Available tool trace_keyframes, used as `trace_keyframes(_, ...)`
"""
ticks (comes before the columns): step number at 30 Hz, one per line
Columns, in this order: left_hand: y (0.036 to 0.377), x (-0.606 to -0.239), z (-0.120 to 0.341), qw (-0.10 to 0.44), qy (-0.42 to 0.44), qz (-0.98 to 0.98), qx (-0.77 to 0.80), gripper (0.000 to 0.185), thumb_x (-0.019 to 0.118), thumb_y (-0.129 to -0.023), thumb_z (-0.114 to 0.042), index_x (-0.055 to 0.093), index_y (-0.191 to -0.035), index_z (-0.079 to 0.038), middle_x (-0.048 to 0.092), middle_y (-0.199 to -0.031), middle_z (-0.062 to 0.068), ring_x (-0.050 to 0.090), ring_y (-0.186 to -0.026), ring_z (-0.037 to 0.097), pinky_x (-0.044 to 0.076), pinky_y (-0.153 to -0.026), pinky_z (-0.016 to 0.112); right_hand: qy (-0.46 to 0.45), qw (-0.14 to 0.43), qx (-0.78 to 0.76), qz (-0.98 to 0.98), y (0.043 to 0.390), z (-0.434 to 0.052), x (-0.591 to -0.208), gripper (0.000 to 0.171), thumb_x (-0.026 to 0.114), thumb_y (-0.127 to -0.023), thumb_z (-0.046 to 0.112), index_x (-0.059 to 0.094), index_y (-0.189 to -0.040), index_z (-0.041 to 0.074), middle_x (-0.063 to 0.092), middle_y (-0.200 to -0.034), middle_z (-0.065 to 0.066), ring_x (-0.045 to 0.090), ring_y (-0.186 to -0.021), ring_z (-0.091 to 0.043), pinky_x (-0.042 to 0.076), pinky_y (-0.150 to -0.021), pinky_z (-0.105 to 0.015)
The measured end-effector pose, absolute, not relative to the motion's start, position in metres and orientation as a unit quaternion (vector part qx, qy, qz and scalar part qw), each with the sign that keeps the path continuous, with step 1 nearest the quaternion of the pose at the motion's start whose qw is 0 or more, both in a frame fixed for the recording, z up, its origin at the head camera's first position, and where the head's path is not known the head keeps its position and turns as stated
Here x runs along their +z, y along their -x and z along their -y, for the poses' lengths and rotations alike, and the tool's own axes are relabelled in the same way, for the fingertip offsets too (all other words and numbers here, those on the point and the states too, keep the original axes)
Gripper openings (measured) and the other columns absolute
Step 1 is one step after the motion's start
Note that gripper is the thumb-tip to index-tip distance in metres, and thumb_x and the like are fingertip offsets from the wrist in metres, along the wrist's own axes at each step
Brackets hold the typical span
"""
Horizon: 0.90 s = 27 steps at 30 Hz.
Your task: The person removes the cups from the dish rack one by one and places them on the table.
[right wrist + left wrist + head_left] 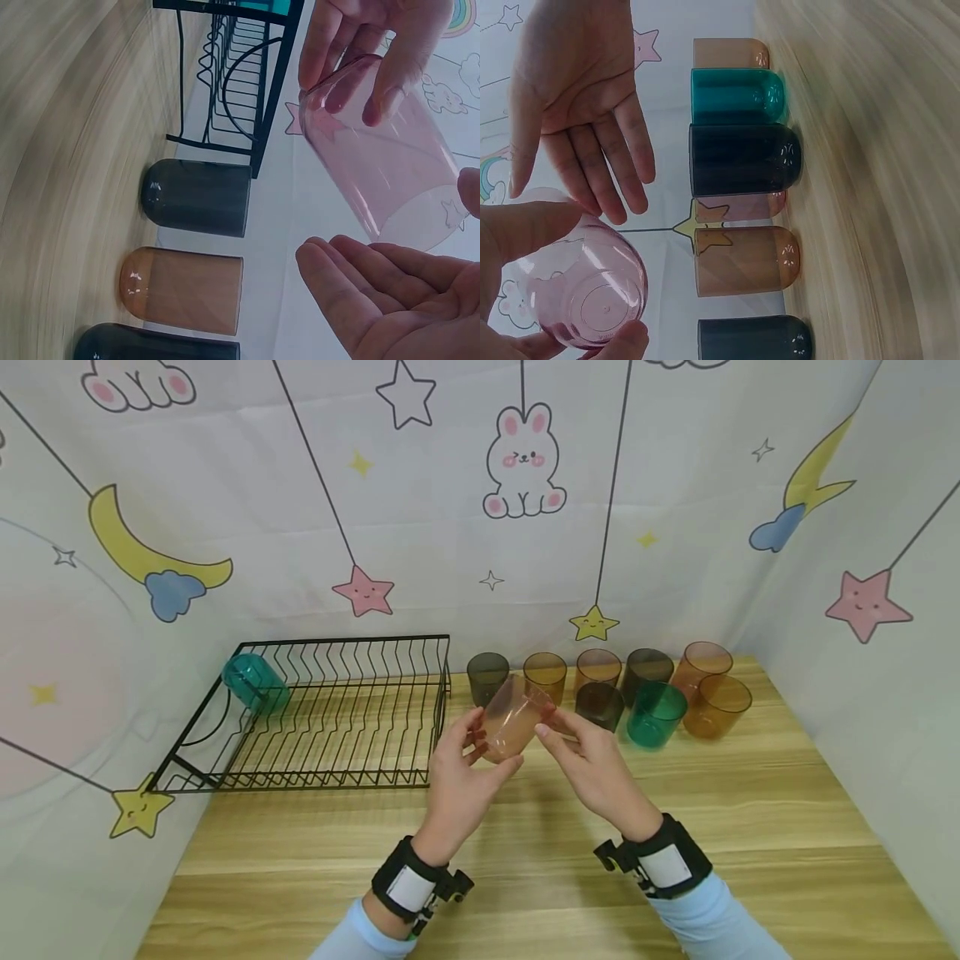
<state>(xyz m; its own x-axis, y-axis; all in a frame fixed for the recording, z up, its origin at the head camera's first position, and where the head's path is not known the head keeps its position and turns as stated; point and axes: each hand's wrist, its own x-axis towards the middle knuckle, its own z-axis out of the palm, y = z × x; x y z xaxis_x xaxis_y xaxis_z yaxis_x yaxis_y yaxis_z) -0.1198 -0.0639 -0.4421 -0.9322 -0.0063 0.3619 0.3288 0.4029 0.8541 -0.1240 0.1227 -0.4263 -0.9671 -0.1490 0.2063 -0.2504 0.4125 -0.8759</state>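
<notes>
My left hand (467, 768) grips a clear pink cup (512, 722) near its base, above the table. The cup is tilted, its mouth facing up and toward my right hand (596, 768). In the left wrist view, the right hand (585, 112) has straight, spread fingers, their tips right at the cup. The right wrist view shows the cup's rim (420, 217) between the right thumb and fingers, with the left fingertips on the base end.
Several tinted cups stand upright behind, including a grey cup (487, 681), an amber cup (546, 672) and a green cup (657, 714). At left is a black wire dish rack (337, 777); a teal cup (255, 683) lies tilted in its far left corner. A patterned cloth (450, 527) hangs behind the wooden table (540, 893).
</notes>
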Motion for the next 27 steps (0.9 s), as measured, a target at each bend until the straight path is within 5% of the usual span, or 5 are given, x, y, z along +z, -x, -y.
trace_keyframes(7, 0.124, -0.449, 0.060, 0.126, 0.089, 0.822, -0.549, 0.072, 0.082, -0.069, -0.027, 0.046, -0.130, -0.015, 0.055, -0.117, 0.004, 0.058, -0.105, 0.019, 0.053, -0.088, 0.029, -0.124, 0.045, 0.554, 0.822, 0.121, -0.120, -0.413, 0.056, 0.057, -0.090, 0.041, 0.047, -0.134, 0.008, 0.057, -0.129, -0.011, 0.056, -0.118, -0.024, 0.051, -0.091, -0.037)
trace_keyframes(15, 0.129, -0.460, 0.056, 0.115, 0.082, 0.829, -0.542, 0.072, 0.082, -0.068, -0.025, 0.045, -0.128, -0.012, 0.059, -0.117, 0.008, 0.060, -0.106, 0.020, 0.053, -0.087, 0.030, -0.124, 0.033, 0.574, 0.809, 0.133, -0.124, -0.425, 0.066, 0.061, -0.083, 0.051, 0.048, -0.134, 0.012, 0.058, -0.128, -0.006, 0.058, -0.115, -0.016, 0.053, -0.089, -0.032)
trace_keyframes(27, 0.127, -0.470, 0.052, 0.075, 0.093, 0.833, -0.540, 0.070, 0.081, -0.070, -0.029, 0.043, -0.128, -0.019, 0.056, -0.121, 0.003, 0.059, -0.108, 0.018, 0.052, -0.089, 0.026, -0.117, 0.017, 0.605, 0.788, 0.128, -0.122, -0.413, 0.073, 0.075, -0.076, 0.035, 0.043, -0.137, 0.012, 0.057, -0.129, -0.006, 0.055, -0.120, -0.022, 0.050, -0.093, -0.039)
